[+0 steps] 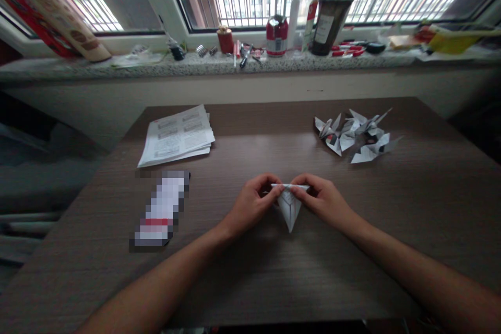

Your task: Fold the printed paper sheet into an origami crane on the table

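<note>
A piece of folded paper [290,210], kite-shaped with its sharp tip pointing toward me, is held above the middle of the table. My left hand [256,197] pinches its upper left corner between thumb and fingers. On the other side, my right hand [318,194] grips the upper right corner the same way. Both thumbs lie on the near face; parts of the fingers are hidden behind the paper. Farther back to the right lie several folded paper cranes [354,133] in a loose cluster.
A stack of printed sheets [178,135] lies at the table's back left, with a blurred-out phone-like object [162,209] nearer me. Along the windowsill [203,65] stand a red can [276,36], a dark cup [331,23], a bottle [303,8] and small tools.
</note>
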`<state>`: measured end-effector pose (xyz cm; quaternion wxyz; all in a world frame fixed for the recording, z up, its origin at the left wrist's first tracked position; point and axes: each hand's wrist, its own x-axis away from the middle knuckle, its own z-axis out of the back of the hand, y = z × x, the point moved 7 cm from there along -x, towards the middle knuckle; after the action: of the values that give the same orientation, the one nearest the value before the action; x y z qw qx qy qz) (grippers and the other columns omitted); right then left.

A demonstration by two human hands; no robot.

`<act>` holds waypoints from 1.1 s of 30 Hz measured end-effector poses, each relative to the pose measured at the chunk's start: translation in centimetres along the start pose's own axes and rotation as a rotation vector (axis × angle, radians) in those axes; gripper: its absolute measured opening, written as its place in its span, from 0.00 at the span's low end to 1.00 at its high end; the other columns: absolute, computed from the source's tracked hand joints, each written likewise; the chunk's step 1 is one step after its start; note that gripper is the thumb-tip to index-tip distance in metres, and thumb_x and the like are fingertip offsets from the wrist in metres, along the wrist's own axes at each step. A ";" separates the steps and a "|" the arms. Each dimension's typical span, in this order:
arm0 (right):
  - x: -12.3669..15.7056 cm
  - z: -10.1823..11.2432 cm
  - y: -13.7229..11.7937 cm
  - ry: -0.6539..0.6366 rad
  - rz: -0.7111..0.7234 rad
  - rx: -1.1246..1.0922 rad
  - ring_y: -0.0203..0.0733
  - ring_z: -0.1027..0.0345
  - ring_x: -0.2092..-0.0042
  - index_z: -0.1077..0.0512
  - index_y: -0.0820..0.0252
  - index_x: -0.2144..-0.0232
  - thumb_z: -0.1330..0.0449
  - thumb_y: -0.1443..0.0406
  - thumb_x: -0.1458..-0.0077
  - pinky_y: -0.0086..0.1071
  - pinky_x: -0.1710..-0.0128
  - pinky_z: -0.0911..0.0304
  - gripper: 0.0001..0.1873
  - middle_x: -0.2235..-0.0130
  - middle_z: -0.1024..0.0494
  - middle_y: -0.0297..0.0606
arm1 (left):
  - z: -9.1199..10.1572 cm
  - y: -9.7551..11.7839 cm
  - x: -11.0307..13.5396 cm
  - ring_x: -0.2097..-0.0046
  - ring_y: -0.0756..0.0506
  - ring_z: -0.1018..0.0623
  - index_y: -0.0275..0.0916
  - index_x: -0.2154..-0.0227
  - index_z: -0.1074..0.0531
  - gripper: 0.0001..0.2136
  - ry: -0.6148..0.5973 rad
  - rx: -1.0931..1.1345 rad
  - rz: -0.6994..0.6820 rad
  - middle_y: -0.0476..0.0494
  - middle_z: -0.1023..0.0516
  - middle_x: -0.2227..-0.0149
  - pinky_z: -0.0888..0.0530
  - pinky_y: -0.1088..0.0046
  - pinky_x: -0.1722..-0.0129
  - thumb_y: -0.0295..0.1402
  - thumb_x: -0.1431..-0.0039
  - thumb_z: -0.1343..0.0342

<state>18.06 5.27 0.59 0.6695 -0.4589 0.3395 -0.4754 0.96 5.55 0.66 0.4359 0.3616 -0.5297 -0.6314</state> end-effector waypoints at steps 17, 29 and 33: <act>-0.1 -0.2 -0.1 -0.001 0.001 0.001 0.43 0.28 0.64 0.21 0.56 0.63 0.37 0.51 0.36 0.33 0.65 0.35 0.15 0.66 0.19 0.35 | -0.3 0.3 0.2 0.63 0.46 0.24 0.37 0.62 0.24 0.11 -0.003 -0.051 -0.045 0.47 0.22 0.65 0.29 0.74 0.62 0.41 0.32 0.40; -0.3 -0.2 0.7 -0.034 -0.070 -0.148 0.43 0.22 0.68 0.18 0.57 0.62 0.35 0.49 0.38 0.33 0.67 0.29 0.18 0.69 0.17 0.36 | 0.7 0.6 0.1 0.63 0.47 0.26 0.37 0.65 0.26 0.09 0.053 -0.101 -0.059 0.49 0.24 0.66 0.30 0.74 0.62 0.38 0.33 0.41; -0.3 -0.5 0.7 -0.056 -0.059 -0.175 0.42 0.22 0.67 0.18 0.58 0.63 0.35 0.48 0.39 0.32 0.66 0.28 0.20 0.68 0.16 0.37 | 0.4 0.5 0.0 0.62 0.47 0.25 0.37 0.63 0.24 0.10 0.017 -0.104 -0.062 0.48 0.23 0.65 0.30 0.74 0.61 0.39 0.32 0.40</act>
<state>17.81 5.48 -0.26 0.6217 -0.5385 0.3470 -0.4507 0.69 5.62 1.17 0.4388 0.3600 -0.4812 -0.6681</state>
